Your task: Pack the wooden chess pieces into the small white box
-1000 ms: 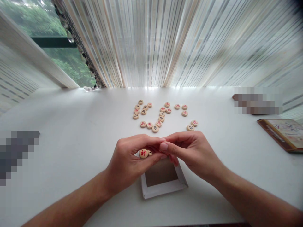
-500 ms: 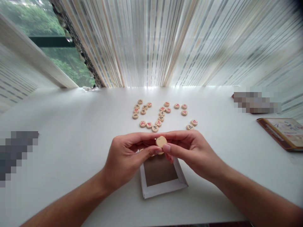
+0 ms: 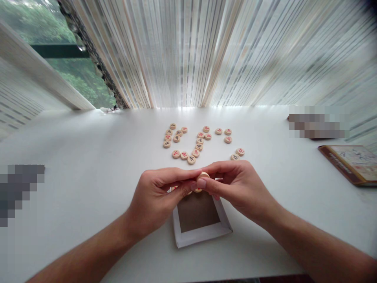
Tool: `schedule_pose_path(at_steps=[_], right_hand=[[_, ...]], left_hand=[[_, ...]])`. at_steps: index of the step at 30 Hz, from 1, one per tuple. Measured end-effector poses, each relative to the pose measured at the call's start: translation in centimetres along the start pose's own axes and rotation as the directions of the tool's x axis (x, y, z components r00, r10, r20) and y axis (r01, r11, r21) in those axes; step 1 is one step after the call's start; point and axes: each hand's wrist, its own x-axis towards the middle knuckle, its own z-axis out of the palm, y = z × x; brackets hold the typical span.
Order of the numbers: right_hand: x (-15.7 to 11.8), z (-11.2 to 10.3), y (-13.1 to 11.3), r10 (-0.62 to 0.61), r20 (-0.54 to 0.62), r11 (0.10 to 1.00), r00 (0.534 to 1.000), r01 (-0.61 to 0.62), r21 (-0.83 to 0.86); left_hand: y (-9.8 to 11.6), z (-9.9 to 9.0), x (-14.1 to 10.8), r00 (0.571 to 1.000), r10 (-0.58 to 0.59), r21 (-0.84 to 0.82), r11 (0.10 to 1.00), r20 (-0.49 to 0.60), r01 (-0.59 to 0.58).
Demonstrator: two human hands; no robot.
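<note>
A round wooden Chinese chess piece (image 3: 204, 174) is pinched between the fingertips of both hands, tilted and partly covered by a thumb. My left hand (image 3: 160, 192) closes on it from the left, thumb and forefinger meeting at its edge. From the other side my right hand (image 3: 238, 186) grips it, the thumb over its front. Below the hands lies a shallow box (image 3: 206, 234) with a white rim and brown bottom. More pieces show at its far end, one with a red mark (image 3: 198, 190), mostly hidden by my fingers.
Beyond my hands, several chess pieces (image 3: 191, 159) with red or black characters lie in curved rows on the white table (image 3: 103, 157). A brown-edged box or booklet (image 3: 350, 165) lies at the right. Striped curtains (image 3: 176, 59) hang behind the table.
The chess piece has turned in my fingers, from its plain face showing to a tilted position with the right thumb over it. Both hands stay in nearly the same place.
</note>
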Motion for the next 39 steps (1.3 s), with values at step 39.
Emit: schedule_pose_path(at_steps=[39], right_hand=[[-0.73,-0.17,-0.11,-0.146,-0.001,0.965,0.989,0.142,-0.220]], left_hand=[[0.34,0.13,-0.20,0.995,-0.086,-0.157,0.983,0.053,0.093]])
